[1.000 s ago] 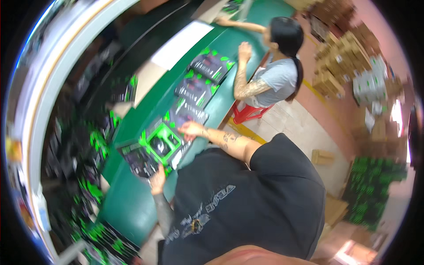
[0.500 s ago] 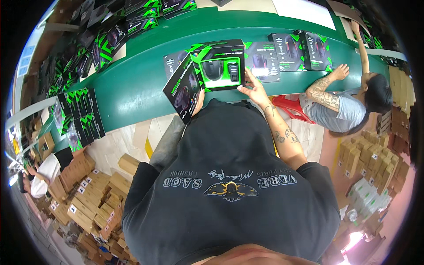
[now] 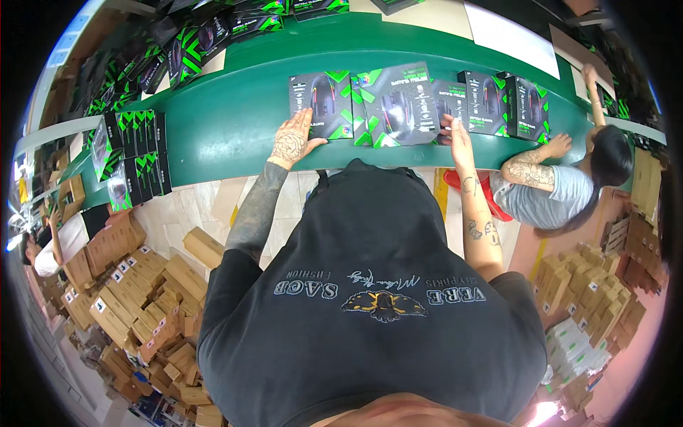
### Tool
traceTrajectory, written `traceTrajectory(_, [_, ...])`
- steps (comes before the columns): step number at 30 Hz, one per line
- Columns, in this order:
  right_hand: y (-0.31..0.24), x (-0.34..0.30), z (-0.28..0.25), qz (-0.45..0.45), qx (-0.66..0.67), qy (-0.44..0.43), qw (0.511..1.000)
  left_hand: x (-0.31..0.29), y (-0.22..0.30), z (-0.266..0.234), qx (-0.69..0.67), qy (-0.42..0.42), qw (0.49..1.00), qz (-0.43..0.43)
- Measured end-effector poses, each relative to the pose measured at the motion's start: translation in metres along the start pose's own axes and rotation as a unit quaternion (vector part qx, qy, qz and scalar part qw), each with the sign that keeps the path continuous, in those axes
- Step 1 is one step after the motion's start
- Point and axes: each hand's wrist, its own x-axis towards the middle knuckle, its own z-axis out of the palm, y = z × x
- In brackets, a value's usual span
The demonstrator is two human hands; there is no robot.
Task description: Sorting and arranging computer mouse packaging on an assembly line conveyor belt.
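Note:
My left hand (image 3: 290, 142) lies with its fingers stretched out on the lower left corner of a black and green gaming mouse box (image 3: 333, 107) on the bench. Beside that, a second mouse box (image 3: 395, 107) sits slightly turned and overlaps the boxes next to it. Its flap looks closed, with a picture of a mouse on the front. My right hand (image 3: 459, 136), fingers extended and apart, is just off this box's right edge, in front of another mouse box (image 3: 448, 103) that is partly covered. Neither hand grips anything.
More mouse boxes (image 3: 487, 107) stand to the right, near a seated co-worker (image 3: 551, 174) with an arm on the green bench (image 3: 228, 128). Stacked mouse boxes (image 3: 139, 156) stand at the left, with a jumbled heap behind. Brown cartons (image 3: 135, 299) cover the floor at lower left.
The mouse box that I held with its front flap swung open is now closed and down among the others. My hands have moved apart, the left one onto the neighbouring box.

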Motion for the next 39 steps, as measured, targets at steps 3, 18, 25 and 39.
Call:
traceTrajectory(3, [-0.013,0.005,0.015,-0.005,0.008,-0.035,0.999,-0.004,-0.002,0.003,0.019,0.031,0.999,0.028])
traceTrajectory(18, [0.018,0.013,0.01,-0.01,-0.233,0.001,0.972,0.03,0.115,-0.042,-0.189,0.077,0.978,0.035])
traceTrajectory(25, [0.042,0.018,0.008,0.004,-0.196,-0.007,0.981,0.064,0.13,-0.049,-0.12,0.088,0.988,0.049])
traceTrajectory(39, [-0.01,0.022,0.03,-0.013,-0.328,-0.008,0.944,-0.026,-0.031,0.003,-0.303,0.115,0.893,-0.312])
